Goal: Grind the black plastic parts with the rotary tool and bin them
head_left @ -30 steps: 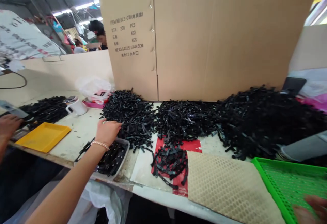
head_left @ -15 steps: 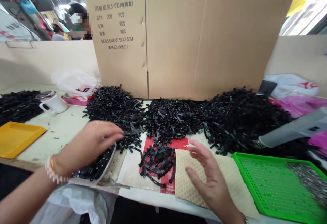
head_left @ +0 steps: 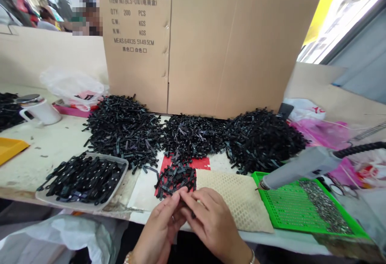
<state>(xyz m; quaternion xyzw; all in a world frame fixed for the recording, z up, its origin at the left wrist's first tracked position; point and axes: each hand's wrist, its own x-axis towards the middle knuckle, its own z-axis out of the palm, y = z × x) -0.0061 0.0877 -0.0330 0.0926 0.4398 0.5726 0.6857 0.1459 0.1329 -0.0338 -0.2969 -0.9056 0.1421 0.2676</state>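
My left hand [head_left: 161, 224] and my right hand [head_left: 211, 220] meet at the table's front edge, fingers closed. Between their fingertips is a small black strip [head_left: 192, 212], mostly hidden by the fingers. Just beyond them lies a small pile of black strips with holed ends [head_left: 173, 177], on a red and white sheet [head_left: 201, 162]. Left of my hands, a clear plastic tray [head_left: 123, 177] holds black strips laid roughly side by side. A beige honeycomb-textured mat [head_left: 238, 199] lies to the right.
Three large heaps of black strips [head_left: 123, 131] line the foot of a tall cardboard sheet [head_left: 226, 47]. At right, a grey electric screwdriver [head_left: 298, 167] lies over a green perforated tray [head_left: 271, 217] of small metal parts. A white mug [head_left: 45, 111] stands far left.
My left hand has left the plastic tray and come to the middle. My right hand has moved in to meet it, and both have closed on a black strip. The view has shifted.
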